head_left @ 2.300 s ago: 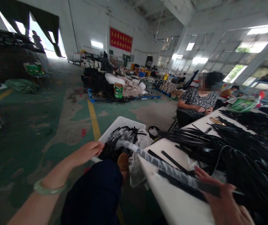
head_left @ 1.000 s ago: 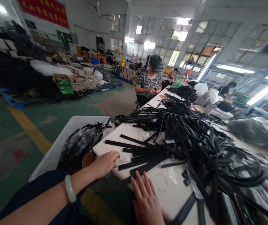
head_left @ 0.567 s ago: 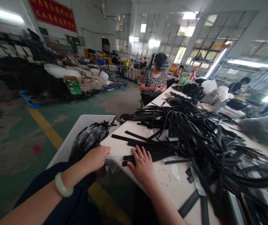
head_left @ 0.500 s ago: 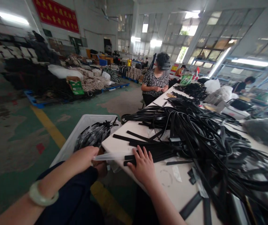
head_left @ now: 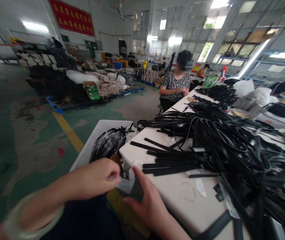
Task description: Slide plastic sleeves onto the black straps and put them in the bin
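My left hand (head_left: pixel 105 176), with a pale bangle (head_left: pixel 32 216) on its wrist, is curled closed in front of the white bin (head_left: pixel 90 136). What it holds, if anything, does not show clearly. Just to its right is my right hand (head_left: pixel 148 200), blurred, thumb and forefinger apart and nothing visible between them. It is off the black strips, by the edge of the white table (head_left: pixel 172 190). Several flat black strips (head_left: pixel 172 168) lie on the table beyond my right hand. Short black and grey strips (head_left: pixel 110 141) fill the bin, and a brown piece (head_left: pixel 117 160) shows behind my left hand.
Long black straps (head_left: pixel 212 140) are heaped over the table, with a clear plastic scrap (head_left: pixel 201 187) near them. A co-worker (head_left: pixel 174 83) sits at the table's far left side. Bundles lie on a blue pallet (head_left: pixel 55 105) across the floor.
My right hand has lifted off the black strips and come back toward my left hand. The clear strip seen in my left hand no longer shows plainly. The view has turned slightly left.
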{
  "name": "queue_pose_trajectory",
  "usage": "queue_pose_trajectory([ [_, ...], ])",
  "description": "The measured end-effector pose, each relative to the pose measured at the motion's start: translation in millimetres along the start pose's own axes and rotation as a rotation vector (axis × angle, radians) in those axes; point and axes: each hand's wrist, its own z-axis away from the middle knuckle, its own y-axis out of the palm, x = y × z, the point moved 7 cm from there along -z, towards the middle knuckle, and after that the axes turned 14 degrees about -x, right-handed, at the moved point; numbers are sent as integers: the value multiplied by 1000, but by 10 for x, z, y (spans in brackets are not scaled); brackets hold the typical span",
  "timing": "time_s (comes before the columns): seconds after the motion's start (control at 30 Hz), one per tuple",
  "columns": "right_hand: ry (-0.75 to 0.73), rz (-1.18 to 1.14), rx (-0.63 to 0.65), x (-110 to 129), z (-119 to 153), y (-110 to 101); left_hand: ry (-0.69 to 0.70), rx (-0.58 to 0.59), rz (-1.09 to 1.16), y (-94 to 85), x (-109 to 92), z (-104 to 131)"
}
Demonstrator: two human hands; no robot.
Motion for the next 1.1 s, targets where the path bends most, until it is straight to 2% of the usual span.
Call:
queue_pose_trajectory([
  [0.03, 102, -198, 21, 30, 114, 90, 46, 89, 73, 180, -178, -73],
  [0.1, 397, -539, 32, -62, 344, 249, 85, 242, 259, 578, -469, -248],
  [0.17, 675, -806, 75, -217, 553, 366, 17, 322, 475, 936, -593, -430],
  [0.2, 768, -911, 113, -279, 628, 387, -26, 347, 607, 1082, -614, -502],
  [0.27, 845, -1056, 147, -372, 685, 324, -103, 411, 918, 1295, -623, -577],
  [0.33, 834, -1092, 82, -463, 652, 174, -132, 486, 1162, 1403, -629, -574],
  [0.4, 790, -1072, 2, -517, 590, 56, -111, 515, 1240, 1436, -640, -546],
  [0.43, 777, -1051, -4, -525, 568, 44, -106, 490, 1239, 1432, -638, -543],
  [0.57, 809, -1031, 75, -499, 551, 204, -221, 312, 1259, 1365, -567, -584],
  [0.73, 821, -1020, 135, -497, 562, 355, -251, 402, 1331, 1384, -518, -554],
  [1.0, 811, -836, 95, -544, 543, 267, -282, 72, 1319, 1358, -284, -681],
  [1.07, 827, -794, 90, -554, 565, 246, -269, 76, 1336, 1340, -278, -685],
  [1.1, 832, -777, 89, -560, 578, 240, -268, 134, 1351, 1355, -295, -668],
])
